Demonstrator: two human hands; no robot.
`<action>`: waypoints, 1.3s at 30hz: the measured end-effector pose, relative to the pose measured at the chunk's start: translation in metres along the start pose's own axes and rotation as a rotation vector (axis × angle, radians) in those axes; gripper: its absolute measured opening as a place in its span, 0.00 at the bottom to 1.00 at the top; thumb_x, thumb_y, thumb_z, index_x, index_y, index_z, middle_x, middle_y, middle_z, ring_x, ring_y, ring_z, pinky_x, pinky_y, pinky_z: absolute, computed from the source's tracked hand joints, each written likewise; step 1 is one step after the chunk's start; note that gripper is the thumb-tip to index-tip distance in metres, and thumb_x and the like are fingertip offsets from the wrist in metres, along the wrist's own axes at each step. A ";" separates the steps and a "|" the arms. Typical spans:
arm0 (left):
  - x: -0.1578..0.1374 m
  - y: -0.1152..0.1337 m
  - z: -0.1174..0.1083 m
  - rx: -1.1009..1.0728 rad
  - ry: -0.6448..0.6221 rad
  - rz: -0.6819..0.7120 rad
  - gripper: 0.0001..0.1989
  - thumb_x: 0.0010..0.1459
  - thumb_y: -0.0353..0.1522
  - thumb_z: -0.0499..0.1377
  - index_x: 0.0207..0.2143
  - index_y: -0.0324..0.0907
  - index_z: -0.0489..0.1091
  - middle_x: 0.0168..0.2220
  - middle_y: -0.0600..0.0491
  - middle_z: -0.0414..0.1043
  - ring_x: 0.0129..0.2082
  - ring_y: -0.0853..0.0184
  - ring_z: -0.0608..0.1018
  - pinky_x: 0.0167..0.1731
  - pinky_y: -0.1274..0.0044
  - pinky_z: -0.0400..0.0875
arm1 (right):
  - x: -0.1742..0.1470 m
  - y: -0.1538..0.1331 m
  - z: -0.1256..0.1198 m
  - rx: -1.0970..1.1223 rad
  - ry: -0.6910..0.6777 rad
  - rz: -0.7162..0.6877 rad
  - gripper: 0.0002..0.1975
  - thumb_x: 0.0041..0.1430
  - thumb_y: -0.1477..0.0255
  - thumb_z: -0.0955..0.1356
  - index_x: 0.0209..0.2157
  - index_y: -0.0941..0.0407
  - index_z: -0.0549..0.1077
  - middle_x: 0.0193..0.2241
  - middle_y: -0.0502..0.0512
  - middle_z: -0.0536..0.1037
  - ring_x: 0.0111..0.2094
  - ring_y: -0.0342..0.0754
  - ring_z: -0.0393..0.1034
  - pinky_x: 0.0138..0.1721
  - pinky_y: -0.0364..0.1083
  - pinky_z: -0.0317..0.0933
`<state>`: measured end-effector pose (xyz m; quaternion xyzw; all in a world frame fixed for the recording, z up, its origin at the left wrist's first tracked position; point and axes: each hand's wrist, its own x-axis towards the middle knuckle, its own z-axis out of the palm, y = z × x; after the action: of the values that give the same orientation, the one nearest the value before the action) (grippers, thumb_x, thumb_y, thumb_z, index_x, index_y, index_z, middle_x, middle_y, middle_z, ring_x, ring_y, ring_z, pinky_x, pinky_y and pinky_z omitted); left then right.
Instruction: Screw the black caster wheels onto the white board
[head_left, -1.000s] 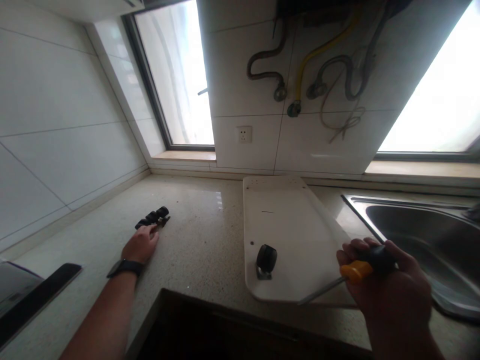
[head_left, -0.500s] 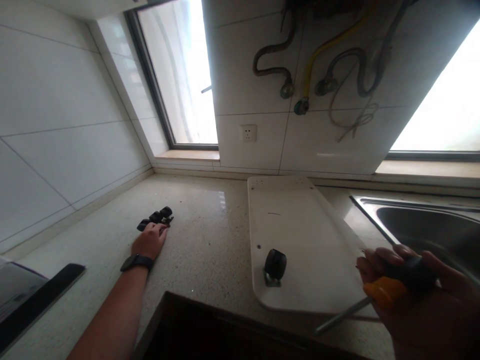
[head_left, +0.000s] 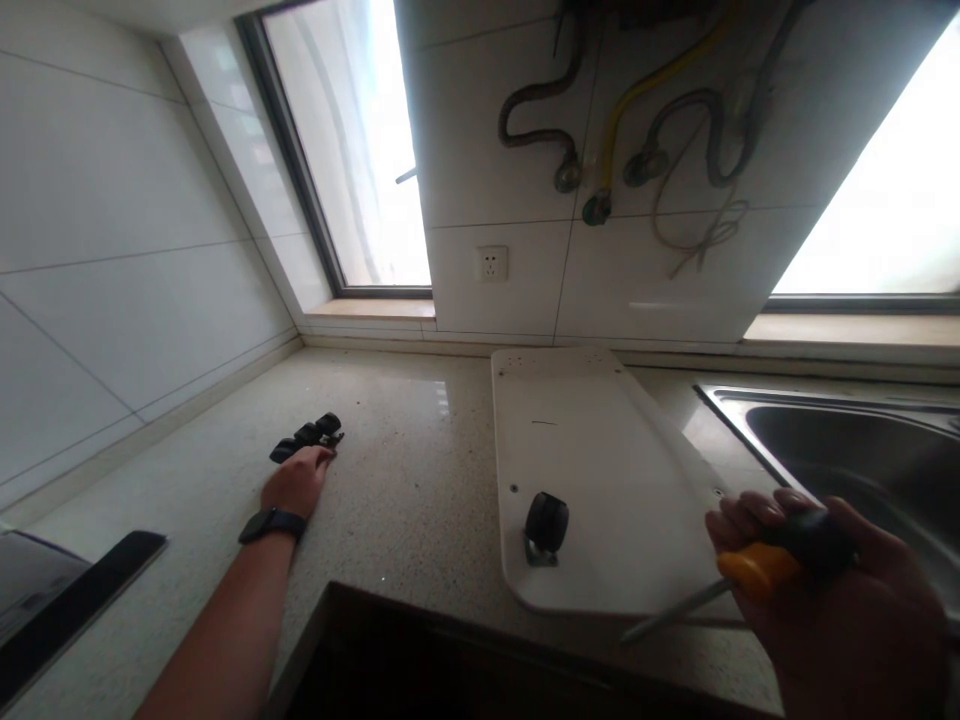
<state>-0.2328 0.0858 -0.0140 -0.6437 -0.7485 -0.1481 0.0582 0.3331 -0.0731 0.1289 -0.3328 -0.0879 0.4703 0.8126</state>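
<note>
My right hand [head_left: 832, 590] is wrapped round a screwdriver [head_left: 757, 570] with a black and yellow handle. Its metal shaft points left and down past the near edge of a white board [head_left: 600, 450]. On the board's near left corner stands a black caster wheel [head_left: 547, 522] with a metal plate. Far to the left, my left hand [head_left: 298, 478], with a dark watch at the wrist, rests on the counter with its fingers pinched together. Just beyond those fingers lie several loose black casters [head_left: 307, 434] in a row. What the fingertips hold, if anything, is too small to name.
A speckled stone counter [head_left: 405, 480] carries the board. A dark opening [head_left: 420, 660] cuts into it at the front. To the right is a steel sink [head_left: 757, 440]. A black-edged object [head_left: 97, 580] lies far left. Hoses [head_left: 611, 130] hang on the tiled wall.
The right hand and screwdriver have shifted slightly left. The left hand stays by the loose casters, and the whole view has moved a little.
</note>
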 end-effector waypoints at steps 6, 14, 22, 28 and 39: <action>0.000 0.001 -0.002 -0.030 -0.016 0.023 0.17 0.67 0.36 0.52 0.50 0.44 0.76 0.52 0.47 0.78 0.48 0.56 0.81 0.48 0.69 0.73 | -0.002 -0.004 -0.001 -0.142 -0.006 -0.061 0.07 0.50 0.68 0.69 0.26 0.56 0.69 0.26 0.49 0.65 0.25 0.43 0.65 0.21 0.44 0.70; -0.004 0.008 -0.011 -0.135 -0.008 0.011 0.18 0.64 0.38 0.53 0.48 0.43 0.79 0.52 0.44 0.77 0.48 0.52 0.79 0.51 0.65 0.71 | -0.004 -0.007 -0.009 -0.132 0.001 -0.052 0.09 0.46 0.67 0.72 0.25 0.56 0.68 0.25 0.49 0.65 0.25 0.43 0.65 0.22 0.44 0.69; -0.014 0.058 -0.034 -0.510 0.017 -0.051 0.20 0.60 0.42 0.56 0.47 0.38 0.75 0.39 0.46 0.79 0.34 0.60 0.79 0.35 0.71 0.73 | -0.008 -0.001 -0.004 -0.050 0.081 -0.020 0.08 0.51 0.68 0.70 0.26 0.56 0.68 0.25 0.48 0.66 0.26 0.41 0.65 0.25 0.42 0.70; -0.057 0.159 -0.067 -1.279 -0.263 0.057 0.21 0.59 0.39 0.63 0.52 0.39 0.74 0.40 0.48 0.77 0.24 0.73 0.67 0.24 0.79 0.62 | -0.014 0.010 0.001 -0.038 0.033 0.020 0.08 0.50 0.68 0.70 0.27 0.56 0.69 0.25 0.47 0.68 0.26 0.40 0.65 0.25 0.40 0.67; -0.133 0.238 -0.113 -1.815 -0.746 -0.227 0.14 0.48 0.32 0.75 0.34 0.38 0.76 0.33 0.50 0.78 0.23 0.77 0.67 0.24 0.84 0.59 | -0.030 0.027 0.007 -0.016 0.060 -0.026 0.08 0.53 0.66 0.73 0.29 0.55 0.73 0.30 0.48 0.73 0.32 0.43 0.72 0.35 0.44 0.75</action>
<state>0.0113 -0.0435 0.0907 -0.3738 -0.3786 -0.4584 -0.7118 0.2944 -0.0856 0.1231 -0.3522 -0.0717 0.4489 0.8181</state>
